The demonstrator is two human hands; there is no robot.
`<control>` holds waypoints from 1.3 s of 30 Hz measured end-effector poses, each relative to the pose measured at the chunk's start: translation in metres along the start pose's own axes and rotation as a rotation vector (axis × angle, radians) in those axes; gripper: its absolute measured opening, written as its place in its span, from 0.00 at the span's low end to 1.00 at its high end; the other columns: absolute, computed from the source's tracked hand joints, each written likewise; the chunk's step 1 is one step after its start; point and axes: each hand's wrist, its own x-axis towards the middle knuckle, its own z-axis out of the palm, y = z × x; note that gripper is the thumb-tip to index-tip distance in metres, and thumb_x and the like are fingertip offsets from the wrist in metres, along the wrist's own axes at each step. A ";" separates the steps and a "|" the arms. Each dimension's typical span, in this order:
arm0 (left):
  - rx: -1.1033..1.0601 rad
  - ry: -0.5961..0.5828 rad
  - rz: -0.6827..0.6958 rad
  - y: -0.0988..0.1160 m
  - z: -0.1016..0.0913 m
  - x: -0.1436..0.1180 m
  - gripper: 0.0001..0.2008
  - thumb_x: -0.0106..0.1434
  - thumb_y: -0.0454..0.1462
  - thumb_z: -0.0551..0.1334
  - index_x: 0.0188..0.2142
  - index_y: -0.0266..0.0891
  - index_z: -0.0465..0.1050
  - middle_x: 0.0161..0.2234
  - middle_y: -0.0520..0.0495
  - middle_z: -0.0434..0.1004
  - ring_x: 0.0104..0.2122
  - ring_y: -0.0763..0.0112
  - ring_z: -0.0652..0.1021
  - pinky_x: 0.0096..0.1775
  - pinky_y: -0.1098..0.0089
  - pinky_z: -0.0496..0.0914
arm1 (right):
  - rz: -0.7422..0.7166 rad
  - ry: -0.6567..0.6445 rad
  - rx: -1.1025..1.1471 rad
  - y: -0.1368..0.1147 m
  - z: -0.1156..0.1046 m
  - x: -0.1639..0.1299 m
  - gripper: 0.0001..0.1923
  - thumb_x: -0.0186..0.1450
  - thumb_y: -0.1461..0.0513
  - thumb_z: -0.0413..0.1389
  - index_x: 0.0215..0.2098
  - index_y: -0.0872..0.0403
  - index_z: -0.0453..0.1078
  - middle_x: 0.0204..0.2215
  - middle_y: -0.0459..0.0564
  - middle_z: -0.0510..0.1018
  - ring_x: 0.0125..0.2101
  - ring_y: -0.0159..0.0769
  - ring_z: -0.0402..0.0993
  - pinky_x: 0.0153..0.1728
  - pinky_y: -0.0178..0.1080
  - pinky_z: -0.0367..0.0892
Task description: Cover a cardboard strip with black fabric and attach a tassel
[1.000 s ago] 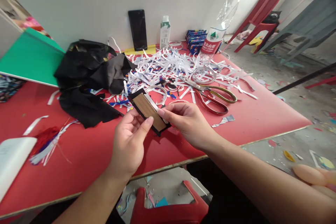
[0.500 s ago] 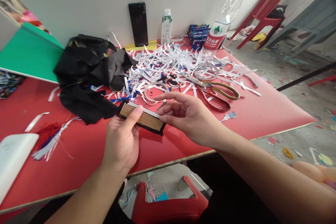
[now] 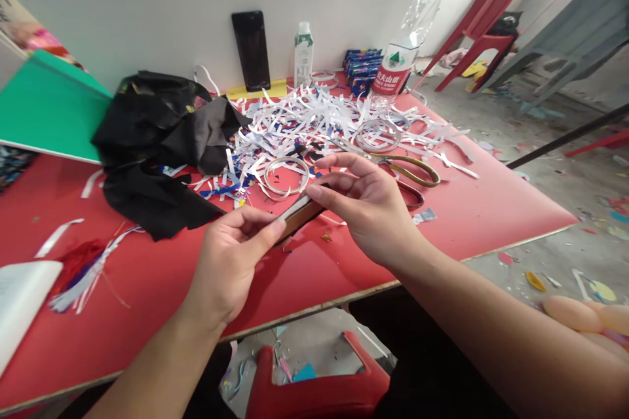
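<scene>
Between my two hands is a small brown cardboard piece point(image 3: 301, 216), edged in black material, with a whitish strip along its upper edge. My left hand point(image 3: 236, 252) pinches its left end between thumb and fingers. At the opposite end, my right hand point(image 3: 361, 206) closes thumb and fingers on the strip and edge. The piece is tilted, its right end higher, above the red table. Just behind it lies a roll of tape point(image 3: 286, 177). Scissors point(image 3: 410, 170) lie beyond my right hand, one red handle partly hidden. Black cloth point(image 3: 157, 200) is heaped to the left.
White paper shreds point(image 3: 314, 114) cover the back of the red table point(image 3: 501, 203). A phone point(image 3: 251, 51) leans on the wall beside a small bottle point(image 3: 303, 55) and a large water bottle point(image 3: 393, 69). A green board point(image 3: 49, 105) stands left; a red stool point(image 3: 319, 393) is below.
My right hand has moved up and closed on the piece's right end. The piece has turned, its right end rising and its broad brown face now showing less. The view has shifted slightly.
</scene>
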 end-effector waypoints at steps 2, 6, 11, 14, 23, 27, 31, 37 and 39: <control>0.127 -0.086 0.015 0.001 -0.001 -0.003 0.12 0.55 0.43 0.81 0.34 0.41 0.86 0.30 0.46 0.86 0.28 0.66 0.83 0.31 0.70 0.77 | -0.062 0.007 -0.074 -0.002 0.001 -0.004 0.18 0.61 0.56 0.73 0.46 0.50 0.75 0.32 0.45 0.83 0.32 0.36 0.83 0.35 0.40 0.79; 0.160 -0.171 0.064 -0.002 0.004 -0.010 0.10 0.63 0.46 0.76 0.37 0.43 0.89 0.30 0.46 0.85 0.30 0.65 0.81 0.33 0.67 0.77 | -0.175 -0.043 -0.140 -0.003 0.008 -0.014 0.15 0.63 0.58 0.72 0.45 0.49 0.76 0.41 0.48 0.84 0.40 0.41 0.86 0.40 0.42 0.82; -0.007 -0.088 0.058 -0.011 0.009 -0.013 0.08 0.65 0.46 0.75 0.36 0.45 0.88 0.30 0.48 0.84 0.32 0.66 0.82 0.39 0.66 0.78 | -0.097 -0.060 -0.117 -0.001 0.009 -0.011 0.21 0.61 0.56 0.74 0.50 0.47 0.75 0.31 0.44 0.78 0.32 0.37 0.80 0.31 0.41 0.78; -0.029 -0.073 0.053 -0.012 0.008 -0.011 0.07 0.64 0.43 0.76 0.39 0.45 0.88 0.35 0.47 0.87 0.37 0.64 0.85 0.43 0.66 0.79 | -0.051 -0.060 -0.124 -0.001 0.007 -0.007 0.19 0.62 0.57 0.73 0.48 0.47 0.76 0.21 0.37 0.66 0.21 0.31 0.66 0.22 0.39 0.67; 0.154 0.005 0.178 0.000 0.007 -0.011 0.07 0.61 0.41 0.77 0.31 0.41 0.85 0.29 0.47 0.85 0.31 0.65 0.84 0.33 0.71 0.77 | 0.007 -0.129 -0.112 -0.005 0.006 -0.009 0.18 0.61 0.61 0.73 0.46 0.48 0.75 0.21 0.37 0.69 0.21 0.30 0.68 0.22 0.37 0.68; 0.214 -0.016 0.230 0.006 0.004 -0.008 0.09 0.64 0.42 0.74 0.32 0.40 0.84 0.28 0.47 0.84 0.29 0.66 0.82 0.33 0.71 0.77 | 0.046 -0.226 -0.068 -0.007 0.003 -0.010 0.17 0.62 0.62 0.72 0.46 0.49 0.72 0.27 0.41 0.81 0.28 0.34 0.81 0.29 0.36 0.77; 0.259 -0.096 0.171 0.011 0.000 -0.006 0.07 0.64 0.40 0.73 0.33 0.39 0.83 0.28 0.49 0.84 0.29 0.69 0.82 0.33 0.73 0.76 | 0.044 -0.274 -0.070 -0.007 -0.002 -0.008 0.17 0.62 0.61 0.72 0.44 0.50 0.72 0.31 0.44 0.84 0.33 0.36 0.85 0.31 0.34 0.78; 0.233 -0.159 0.072 0.011 -0.003 -0.005 0.06 0.64 0.39 0.73 0.32 0.39 0.84 0.29 0.49 0.85 0.30 0.70 0.82 0.34 0.74 0.76 | -0.060 -0.279 -0.146 -0.005 -0.006 -0.005 0.12 0.65 0.64 0.70 0.44 0.51 0.74 0.32 0.46 0.85 0.34 0.38 0.86 0.32 0.36 0.77; 0.195 -0.147 0.041 0.009 -0.002 -0.005 0.06 0.64 0.39 0.74 0.32 0.39 0.85 0.29 0.48 0.86 0.31 0.69 0.84 0.36 0.73 0.77 | -0.206 -0.252 -0.286 -0.003 -0.008 -0.005 0.08 0.67 0.64 0.68 0.42 0.51 0.75 0.35 0.48 0.86 0.37 0.41 0.86 0.35 0.40 0.78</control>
